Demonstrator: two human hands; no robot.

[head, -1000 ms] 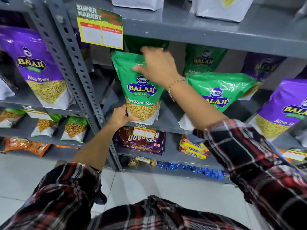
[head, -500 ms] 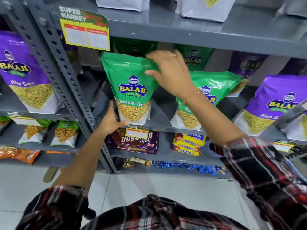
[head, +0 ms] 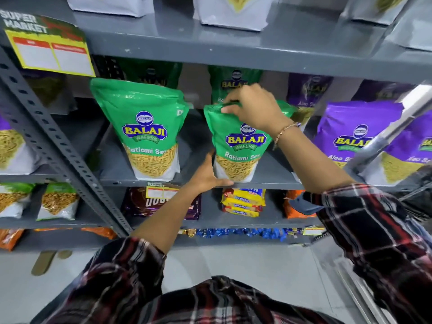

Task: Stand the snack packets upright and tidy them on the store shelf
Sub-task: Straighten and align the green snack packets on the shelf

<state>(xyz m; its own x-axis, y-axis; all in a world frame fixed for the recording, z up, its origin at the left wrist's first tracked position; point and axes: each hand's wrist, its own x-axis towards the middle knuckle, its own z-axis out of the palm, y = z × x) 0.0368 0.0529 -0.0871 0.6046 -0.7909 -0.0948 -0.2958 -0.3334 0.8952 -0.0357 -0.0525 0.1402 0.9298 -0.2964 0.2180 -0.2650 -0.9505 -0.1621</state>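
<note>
Pinching the top of a green "Balaji Wafers – Ratlami Sev" packet (head: 238, 146), the right hand (head: 254, 108); left hand (head: 208, 176) spread flat against its base on the grey shelf (head: 271, 176).

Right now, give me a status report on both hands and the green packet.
Right hand pinching top of second green packet. Left hand bracing its lower left edge. Packet upright on shelf. First green packet standing alongside, apart, nothing blocking.

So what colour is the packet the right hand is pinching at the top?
Green packet, pinched by the right hand; head view.
</note>
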